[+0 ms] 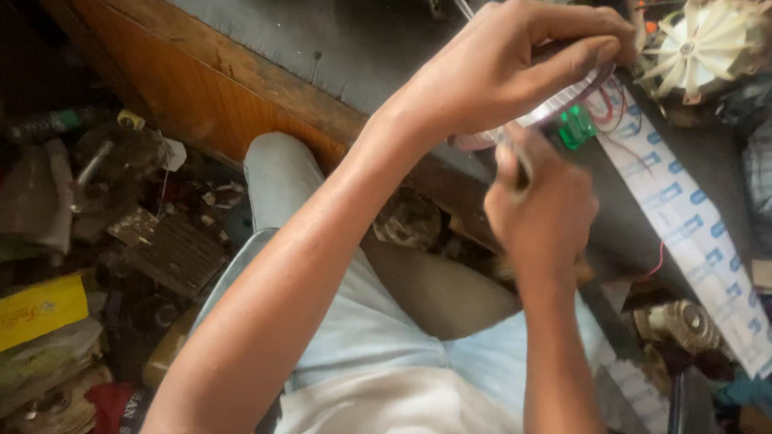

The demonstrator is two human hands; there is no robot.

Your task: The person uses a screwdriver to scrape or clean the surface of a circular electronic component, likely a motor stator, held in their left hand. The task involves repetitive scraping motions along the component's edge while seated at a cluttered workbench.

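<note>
Left hand (pixel 502 71): reaches across from the lower left, fingers curled down and pinched onto a small assembly of clear plastic with thin red wires (pixel 608 101) at the near edge of the dark tabletop (pixel 358 36). The grip is closed on this part. A small green component (pixel 575 127) sits just below the fingertips, touching the clear piece.

Right hand (pixel 540 209): rises from below, closed around a thin dark tool (pixel 514 162) whose upper end points at the underside of the assembly — the tip itself is hidden between the two hands.

A long white strip with blue printed marks (pixel 693 228) runs from the assembly diagonally toward the lower right, over the tabletop edge. A white fan impeller (pixel 696 44) stands at the far right corner of the tabletop, just beside the left fingertips.

Below the wooden front edge (pixel 194 82) of the tabletop, the floor at left carries mixed scrap, including a yellow box (pixel 23 316).
</note>
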